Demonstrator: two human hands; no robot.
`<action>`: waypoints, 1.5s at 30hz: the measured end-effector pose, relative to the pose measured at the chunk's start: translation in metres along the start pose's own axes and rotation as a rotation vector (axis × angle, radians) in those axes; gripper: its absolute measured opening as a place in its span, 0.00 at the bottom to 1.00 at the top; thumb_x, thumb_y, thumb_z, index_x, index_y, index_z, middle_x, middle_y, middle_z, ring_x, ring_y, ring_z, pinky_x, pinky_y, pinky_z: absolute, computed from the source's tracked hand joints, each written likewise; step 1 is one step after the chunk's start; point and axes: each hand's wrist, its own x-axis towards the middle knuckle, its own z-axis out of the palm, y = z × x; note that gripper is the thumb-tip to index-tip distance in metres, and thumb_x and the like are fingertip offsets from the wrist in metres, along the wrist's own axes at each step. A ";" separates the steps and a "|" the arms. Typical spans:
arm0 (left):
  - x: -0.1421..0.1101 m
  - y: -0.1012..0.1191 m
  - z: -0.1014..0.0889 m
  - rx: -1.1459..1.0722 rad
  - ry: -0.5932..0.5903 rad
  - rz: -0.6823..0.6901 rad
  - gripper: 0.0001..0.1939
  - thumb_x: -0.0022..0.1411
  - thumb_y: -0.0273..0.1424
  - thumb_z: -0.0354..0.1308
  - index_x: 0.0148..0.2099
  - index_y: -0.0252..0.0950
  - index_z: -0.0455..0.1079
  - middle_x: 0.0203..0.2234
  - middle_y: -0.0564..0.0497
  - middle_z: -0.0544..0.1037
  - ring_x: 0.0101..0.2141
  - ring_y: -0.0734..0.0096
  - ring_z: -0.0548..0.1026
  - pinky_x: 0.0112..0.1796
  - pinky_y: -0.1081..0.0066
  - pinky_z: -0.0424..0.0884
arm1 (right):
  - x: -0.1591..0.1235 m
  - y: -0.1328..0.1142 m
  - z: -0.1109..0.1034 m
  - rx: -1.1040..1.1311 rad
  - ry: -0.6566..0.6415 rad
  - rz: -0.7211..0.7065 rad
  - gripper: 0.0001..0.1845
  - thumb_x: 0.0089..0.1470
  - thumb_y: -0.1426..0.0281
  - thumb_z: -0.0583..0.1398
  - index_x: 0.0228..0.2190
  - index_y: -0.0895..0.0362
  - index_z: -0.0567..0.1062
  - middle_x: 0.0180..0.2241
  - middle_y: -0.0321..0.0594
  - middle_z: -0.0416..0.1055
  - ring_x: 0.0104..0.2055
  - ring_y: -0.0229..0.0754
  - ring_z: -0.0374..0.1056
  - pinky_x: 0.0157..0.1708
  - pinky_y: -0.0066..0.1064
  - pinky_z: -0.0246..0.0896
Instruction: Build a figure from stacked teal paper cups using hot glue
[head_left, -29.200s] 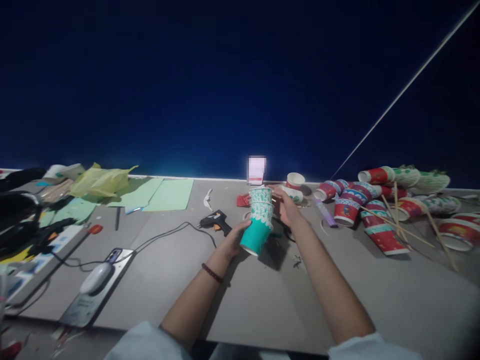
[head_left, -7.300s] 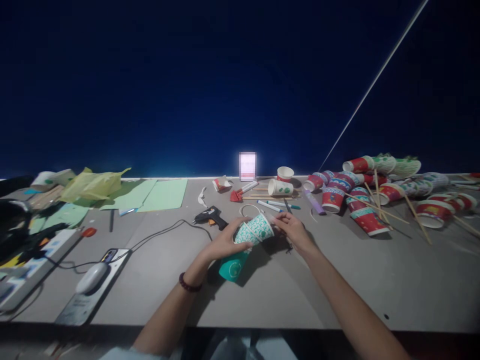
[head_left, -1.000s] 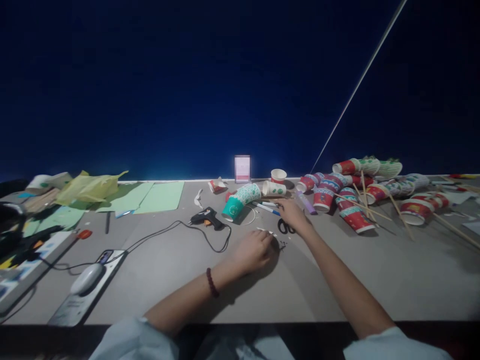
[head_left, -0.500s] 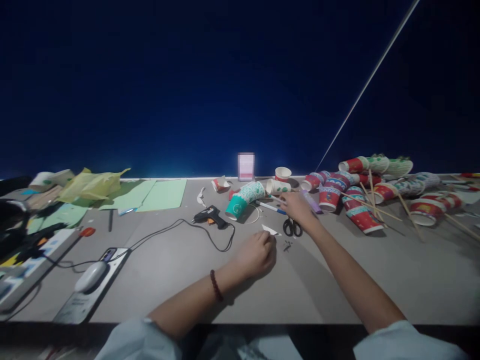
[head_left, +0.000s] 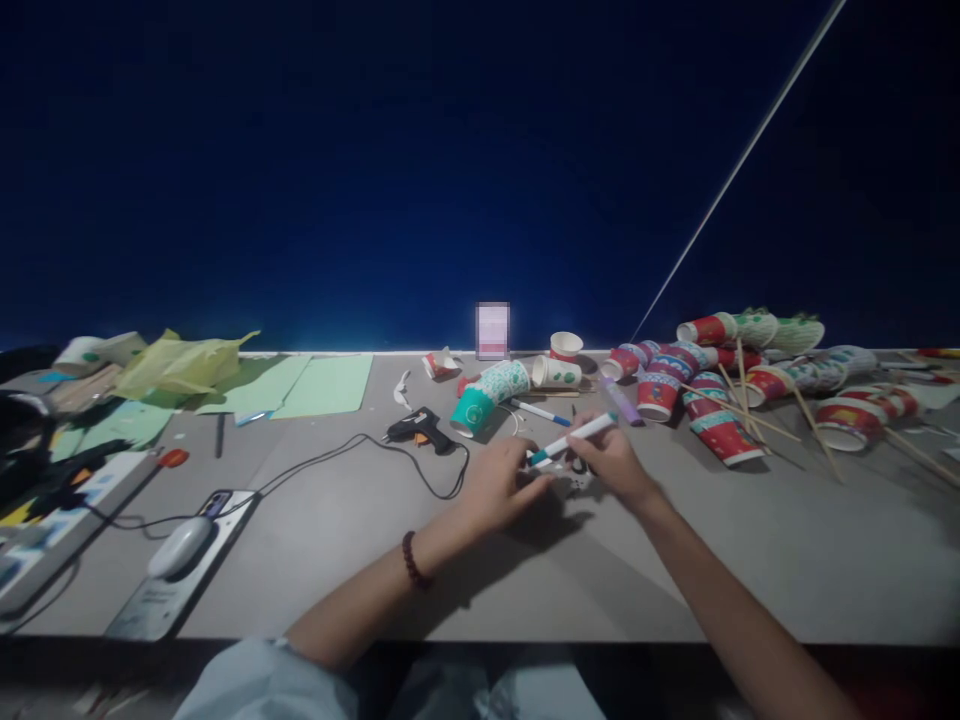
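A white marker pen (head_left: 581,435) with a teal cap and teal end is gripped in my right hand (head_left: 619,465), thumb and fingers closed on its barrel. It slants down to the left, above the table. My left hand (head_left: 499,490) is just beside the capped end, thumb and forefinger apart; contact with the cap is unclear. Under the hands, black scissors (head_left: 577,464) are mostly hidden. Behind them lies another white marker with a blue end (head_left: 546,413). Left of these, joined green-patterned paper cups (head_left: 474,412) lie on their side.
A black glue gun (head_left: 420,430) with its cable lies left of my hands. Several joined red paper cups (head_left: 660,395) and wooden sticks (head_left: 821,435) crowd the right. On the left are a phone (head_left: 150,605), a power strip (head_left: 75,525) and green paper (head_left: 326,385).
My right hand has picked up the marker and brought it back toward my left hand. My left hand has risen slightly and its fingers have spread.
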 end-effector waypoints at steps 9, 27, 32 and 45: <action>-0.053 0.031 -0.013 0.199 -0.186 0.252 0.10 0.67 0.37 0.49 0.38 0.37 0.65 0.28 0.49 0.75 0.28 0.67 0.71 0.27 0.69 0.60 | -0.078 -0.014 0.032 -0.013 -0.301 0.125 0.11 0.52 0.59 0.59 0.27 0.53 0.73 0.19 0.34 0.67 0.18 0.36 0.63 0.17 0.27 0.57; -0.004 0.011 0.033 0.338 -0.181 0.295 0.12 0.68 0.34 0.49 0.44 0.31 0.68 0.44 0.42 0.74 0.47 0.59 0.71 0.47 0.62 0.67 | 0.014 0.052 0.031 0.493 0.270 0.332 0.17 0.36 0.56 0.68 0.24 0.55 0.73 0.19 0.33 0.67 0.22 0.36 0.63 0.23 0.28 0.61; -0.002 -0.003 0.043 0.439 -0.148 0.244 0.12 0.68 0.35 0.48 0.42 0.32 0.68 0.43 0.42 0.74 0.45 0.59 0.71 0.45 0.60 0.67 | 0.032 0.070 0.012 0.356 0.334 0.212 0.18 0.36 0.55 0.67 0.24 0.55 0.73 0.18 0.33 0.68 0.22 0.36 0.64 0.25 0.29 0.61; -0.006 -0.004 0.041 0.410 -0.079 0.242 0.10 0.67 0.31 0.49 0.38 0.31 0.68 0.37 0.42 0.75 0.43 0.59 0.72 0.43 0.61 0.69 | 0.037 0.071 0.019 -0.211 0.221 0.072 0.26 0.40 0.45 0.63 0.19 0.55 0.67 0.14 0.33 0.64 0.15 0.33 0.54 0.14 0.26 0.46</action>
